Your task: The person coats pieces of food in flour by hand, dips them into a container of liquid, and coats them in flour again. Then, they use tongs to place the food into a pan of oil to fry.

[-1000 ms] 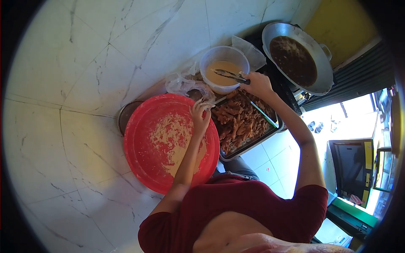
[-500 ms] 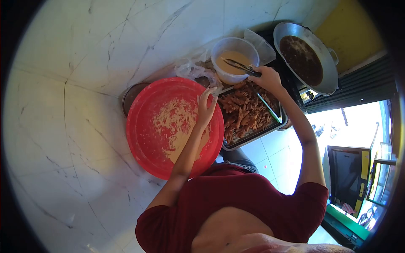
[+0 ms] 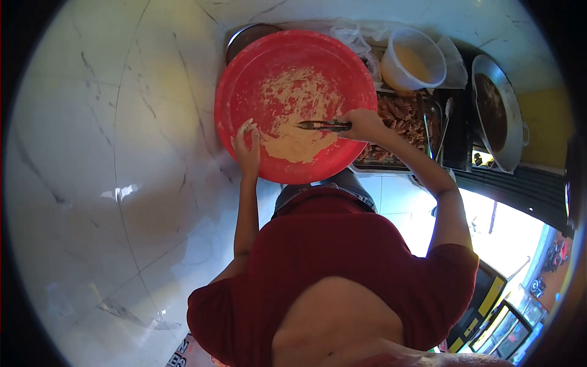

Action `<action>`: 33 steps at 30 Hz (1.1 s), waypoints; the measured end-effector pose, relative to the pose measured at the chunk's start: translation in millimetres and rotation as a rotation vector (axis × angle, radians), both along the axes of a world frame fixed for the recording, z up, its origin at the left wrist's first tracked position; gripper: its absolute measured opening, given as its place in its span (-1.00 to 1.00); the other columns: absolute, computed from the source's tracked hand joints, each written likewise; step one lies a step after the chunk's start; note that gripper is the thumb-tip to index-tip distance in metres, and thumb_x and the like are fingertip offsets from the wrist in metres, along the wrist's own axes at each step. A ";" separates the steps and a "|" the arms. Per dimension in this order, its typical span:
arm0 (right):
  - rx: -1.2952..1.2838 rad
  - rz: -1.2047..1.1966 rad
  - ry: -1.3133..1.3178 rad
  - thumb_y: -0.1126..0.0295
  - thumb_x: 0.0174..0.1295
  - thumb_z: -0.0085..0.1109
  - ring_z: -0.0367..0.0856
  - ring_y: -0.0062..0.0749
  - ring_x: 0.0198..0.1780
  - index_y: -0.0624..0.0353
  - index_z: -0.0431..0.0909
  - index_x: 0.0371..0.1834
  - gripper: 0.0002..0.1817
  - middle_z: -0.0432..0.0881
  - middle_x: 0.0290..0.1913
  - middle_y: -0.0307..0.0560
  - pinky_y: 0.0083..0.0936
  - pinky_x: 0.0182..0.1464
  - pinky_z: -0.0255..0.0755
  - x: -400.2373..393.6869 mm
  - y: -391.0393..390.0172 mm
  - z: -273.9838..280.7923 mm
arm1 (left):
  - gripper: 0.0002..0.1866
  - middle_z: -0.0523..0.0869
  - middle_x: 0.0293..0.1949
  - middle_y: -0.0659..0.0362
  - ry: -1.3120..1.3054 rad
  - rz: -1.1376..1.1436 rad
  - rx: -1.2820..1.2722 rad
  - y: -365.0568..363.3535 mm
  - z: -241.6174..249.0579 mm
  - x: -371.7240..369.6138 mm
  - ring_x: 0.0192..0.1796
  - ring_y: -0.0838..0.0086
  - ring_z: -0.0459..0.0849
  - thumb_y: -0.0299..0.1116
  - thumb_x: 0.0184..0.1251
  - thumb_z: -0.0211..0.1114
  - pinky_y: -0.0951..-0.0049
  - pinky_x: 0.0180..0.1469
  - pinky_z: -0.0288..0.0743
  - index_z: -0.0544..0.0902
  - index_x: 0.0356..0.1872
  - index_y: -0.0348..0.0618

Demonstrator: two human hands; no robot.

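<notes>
My right hand (image 3: 365, 126) is closed around black tongs (image 3: 327, 125), whose tips point left over the pale flour (image 3: 299, 144) in a large red basin (image 3: 238, 92). No piece of food shows between the tong tips. At the basin's left front rim is my left hand (image 3: 247, 150), its floury fingers curled and apart, with nothing seen in them. A tray beside the basin carries a heap of brown, meat-like pieces (image 3: 400, 113), partly hidden by my right forearm. Behind that tray stands a translucent tub (image 3: 391, 67) with beige liquid (image 3: 411, 62).
On the right, a large metal pan (image 3: 513, 110) of dark liquid sits on a stove. Long utensils (image 3: 447, 113) lie at the tray's right side. Clear plastic bags (image 3: 351, 37) are bunched behind the basin, near a round dark lid or pan (image 3: 247, 40). A marble-patterned wall rises behind.
The tongs in my right hand have moved from over the tub to over the flour. My left hand has shifted from the basin's right side to its left front rim. The camera view has turned.
</notes>
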State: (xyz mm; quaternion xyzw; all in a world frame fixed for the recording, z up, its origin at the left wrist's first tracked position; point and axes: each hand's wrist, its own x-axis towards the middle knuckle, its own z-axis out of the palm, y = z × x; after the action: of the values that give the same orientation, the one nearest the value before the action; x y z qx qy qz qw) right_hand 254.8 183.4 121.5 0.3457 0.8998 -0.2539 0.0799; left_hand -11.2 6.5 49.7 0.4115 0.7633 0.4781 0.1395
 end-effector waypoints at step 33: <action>0.433 0.127 -0.180 0.25 -0.15 0.29 0.63 -0.15 -0.24 0.04 0.59 -0.32 -0.73 0.63 -0.37 -0.07 -0.20 -0.26 0.49 -102.0 128.7 -70.2 | -0.74 0.70 -0.21 0.20 0.298 0.110 -0.128 -28.8 -5.2 10.6 -0.05 0.37 0.59 -0.21 0.33 0.05 0.11 0.38 -0.12 0.65 -0.23 -0.09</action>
State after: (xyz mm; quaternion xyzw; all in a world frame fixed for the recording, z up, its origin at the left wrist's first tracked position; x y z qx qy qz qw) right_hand 152.7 312.1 51.3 0.3189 0.9424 -0.0176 0.0995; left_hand -0.6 -22.3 44.5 0.4258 0.8257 0.3693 0.0245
